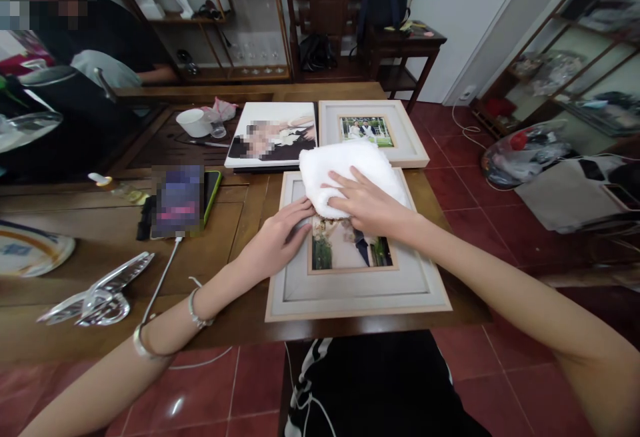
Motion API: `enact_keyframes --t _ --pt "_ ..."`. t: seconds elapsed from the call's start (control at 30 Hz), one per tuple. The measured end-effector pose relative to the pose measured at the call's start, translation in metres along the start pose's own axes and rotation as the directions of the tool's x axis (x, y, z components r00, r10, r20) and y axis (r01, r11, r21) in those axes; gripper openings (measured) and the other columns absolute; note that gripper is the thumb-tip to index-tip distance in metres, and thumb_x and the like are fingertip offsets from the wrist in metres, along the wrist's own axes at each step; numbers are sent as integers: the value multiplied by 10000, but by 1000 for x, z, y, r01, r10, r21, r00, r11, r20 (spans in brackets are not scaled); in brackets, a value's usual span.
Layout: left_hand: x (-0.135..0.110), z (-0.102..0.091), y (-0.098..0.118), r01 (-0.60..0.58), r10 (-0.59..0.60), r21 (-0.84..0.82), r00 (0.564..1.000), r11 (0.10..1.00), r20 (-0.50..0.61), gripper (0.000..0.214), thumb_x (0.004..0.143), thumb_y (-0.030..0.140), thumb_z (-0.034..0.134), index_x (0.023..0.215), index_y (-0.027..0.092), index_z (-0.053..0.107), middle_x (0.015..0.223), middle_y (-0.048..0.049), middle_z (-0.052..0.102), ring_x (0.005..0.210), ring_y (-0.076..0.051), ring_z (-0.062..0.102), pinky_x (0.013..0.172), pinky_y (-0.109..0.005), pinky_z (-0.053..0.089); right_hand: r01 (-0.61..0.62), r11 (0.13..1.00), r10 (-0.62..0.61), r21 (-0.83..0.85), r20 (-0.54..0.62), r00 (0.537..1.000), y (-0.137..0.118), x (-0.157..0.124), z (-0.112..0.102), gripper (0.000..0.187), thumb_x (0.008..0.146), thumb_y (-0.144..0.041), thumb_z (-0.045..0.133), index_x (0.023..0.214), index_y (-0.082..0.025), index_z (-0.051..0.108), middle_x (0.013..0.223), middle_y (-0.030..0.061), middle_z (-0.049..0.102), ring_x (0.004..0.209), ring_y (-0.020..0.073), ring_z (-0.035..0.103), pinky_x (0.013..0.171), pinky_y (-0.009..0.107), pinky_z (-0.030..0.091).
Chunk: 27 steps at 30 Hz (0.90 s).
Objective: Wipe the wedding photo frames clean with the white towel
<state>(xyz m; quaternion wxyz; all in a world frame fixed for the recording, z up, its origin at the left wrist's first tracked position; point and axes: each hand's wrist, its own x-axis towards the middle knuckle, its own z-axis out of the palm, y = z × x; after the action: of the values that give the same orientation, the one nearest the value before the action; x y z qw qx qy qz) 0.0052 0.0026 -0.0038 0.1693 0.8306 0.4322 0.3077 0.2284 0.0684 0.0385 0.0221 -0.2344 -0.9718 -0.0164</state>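
Observation:
A white picture frame (360,297) with a photo (350,250) behind its mat lies flat near the table's front edge. Across its upper part is a folded, fluffy white towel (320,167), which hides the top of the photo. My right hand (365,200) presses down on the towel, fingers spread over it and one fingertip sunk into its fold. My left hand (283,234) rests on the left border of the frame, fingers stretched out, their tips by the towel's lower left corner.
Behind lie a photo panel (270,117) and a smaller framed photo (407,137). On the left are a phone (213,190) with a cable, a dropper bottle (120,189), crumpled silvery wrap (103,297) and a white bowl (194,122). Another person (115,37) is at the far left.

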Motion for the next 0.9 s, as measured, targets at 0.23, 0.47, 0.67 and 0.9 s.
enact_keyframes --t 0.23,0.47,0.67,0.9 --pt "-2 2 -3 8 -8 5 1000 1000 -15 331 975 282 460 1193 102 634 1357 -178 587 1331 -269 494 1116 -481 410 -168 983 172 -68 66 983 20 -41 -21 460 702 22 509 1119 -119 639 1394 245 524 1347 315 451 1095 541 323" --pt "-3 2 -3 16 -16 24 1000 1000 -3 346 977 299 454 1219 114 617 1375 -167 574 1344 -265 478 1126 -481 401 -204 975 213 -88 107 971 -5 -71 -24 513 669 64 445 1107 -113 647 1359 207 570 1387 358 382 1068 606 341" --pt "-3 2 -2 42 -42 37 999 998 1 387 976 334 458 1266 116 590 1412 -165 541 1349 -268 473 1141 -473 379 -197 978 177 71 214 960 -63 -98 -32 546 649 52 466 1128 -134 651 1462 171 482 1409 392 326 1083 671 310" --pt "-2 1 -2 29 -29 21 1000 999 -10 375 969 328 473 1259 126 596 1398 -167 553 1342 -276 481 1133 -490 387 -48 932 9 360 108 994 -88 -115 -44 623 581 49 434 1084 -256 642 1408 35 564 1407 173 367 1150 401 373"
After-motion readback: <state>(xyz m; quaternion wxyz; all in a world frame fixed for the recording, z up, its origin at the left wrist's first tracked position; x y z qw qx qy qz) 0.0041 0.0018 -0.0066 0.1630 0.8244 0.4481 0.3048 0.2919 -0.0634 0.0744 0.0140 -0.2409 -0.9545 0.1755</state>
